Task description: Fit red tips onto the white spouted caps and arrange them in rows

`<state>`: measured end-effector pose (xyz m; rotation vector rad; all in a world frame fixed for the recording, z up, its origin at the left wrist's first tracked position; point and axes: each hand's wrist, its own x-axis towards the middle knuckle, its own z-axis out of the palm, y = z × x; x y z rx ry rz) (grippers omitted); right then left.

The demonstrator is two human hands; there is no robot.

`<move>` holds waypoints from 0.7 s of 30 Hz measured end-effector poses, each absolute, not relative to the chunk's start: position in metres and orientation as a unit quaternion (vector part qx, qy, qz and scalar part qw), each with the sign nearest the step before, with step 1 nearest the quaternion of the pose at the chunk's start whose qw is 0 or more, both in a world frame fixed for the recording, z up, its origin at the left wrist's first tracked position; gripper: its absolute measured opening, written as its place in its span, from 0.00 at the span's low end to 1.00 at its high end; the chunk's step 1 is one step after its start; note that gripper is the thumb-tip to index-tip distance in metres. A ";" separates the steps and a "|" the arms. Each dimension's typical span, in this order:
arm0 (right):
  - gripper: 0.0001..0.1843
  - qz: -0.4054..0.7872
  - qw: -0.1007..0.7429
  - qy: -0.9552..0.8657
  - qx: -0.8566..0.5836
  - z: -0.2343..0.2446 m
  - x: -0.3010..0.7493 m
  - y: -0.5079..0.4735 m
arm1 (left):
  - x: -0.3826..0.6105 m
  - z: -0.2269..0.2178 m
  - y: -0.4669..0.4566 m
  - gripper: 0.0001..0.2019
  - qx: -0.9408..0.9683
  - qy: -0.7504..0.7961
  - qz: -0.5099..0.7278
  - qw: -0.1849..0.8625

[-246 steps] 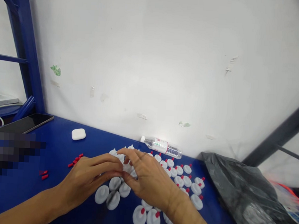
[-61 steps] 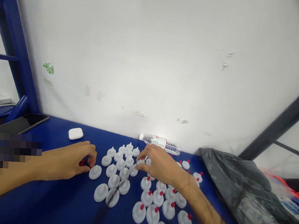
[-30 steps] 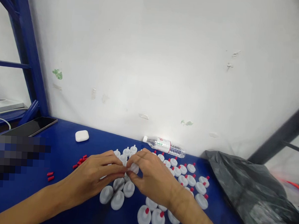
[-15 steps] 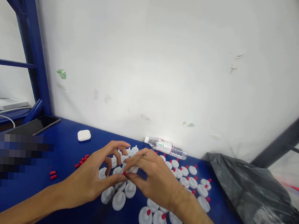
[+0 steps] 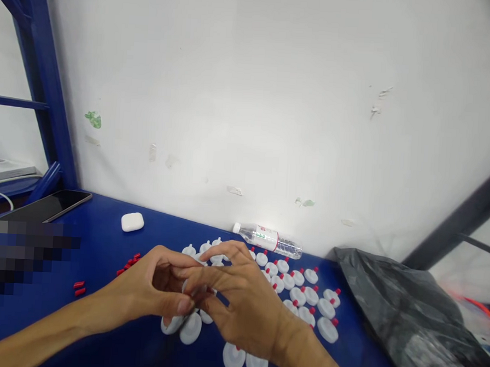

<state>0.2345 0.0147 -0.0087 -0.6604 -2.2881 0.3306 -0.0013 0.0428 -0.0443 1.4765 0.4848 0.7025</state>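
My left hand [image 5: 157, 288] curls around a white round plastic piece [image 5: 185, 286], only a sliver of which shows between the fingers. Close against it, my right hand [image 5: 231, 287] has its fingertips pinched together at the same spot; what they grip is hidden. Under and around both hands lie several white round pieces with bare nozzles [image 5: 191, 328]. To the right of my right hand, several like pieces carry red caps [image 5: 327, 329]. Loose red caps [image 5: 79, 289] lie left of my left forearm, with a small heap partly behind my left hand.
A clear plastic bottle [image 5: 269, 239] lies along the wall. A white earbud case [image 5: 132, 222] and a phone [image 5: 49, 206] rest on the blue table [image 5: 107, 212] to the left. At the right edge sits a dark plastic bag [image 5: 386, 300]. Blue frame posts [image 5: 55, 80] rise at left.
My hands have closed together. The red cap seen between my thumbs is now hidden, and a white piece shows within my left fingers. The view has shifted slightly.
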 end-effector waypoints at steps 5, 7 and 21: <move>0.22 0.091 0.360 -0.900 -0.227 -0.009 0.234 0.015 | -0.004 -0.051 0.047 0.23 0.639 0.209 0.318 0.668; 0.23 0.079 0.351 -0.907 -0.219 -0.010 0.234 0.015 | -0.005 -0.055 0.049 0.24 0.643 0.208 0.320 0.664; 0.05 0.088 0.227 -0.835 -0.494 0.014 0.258 0.034 | -0.040 -0.026 0.062 0.10 0.823 0.462 0.296 0.148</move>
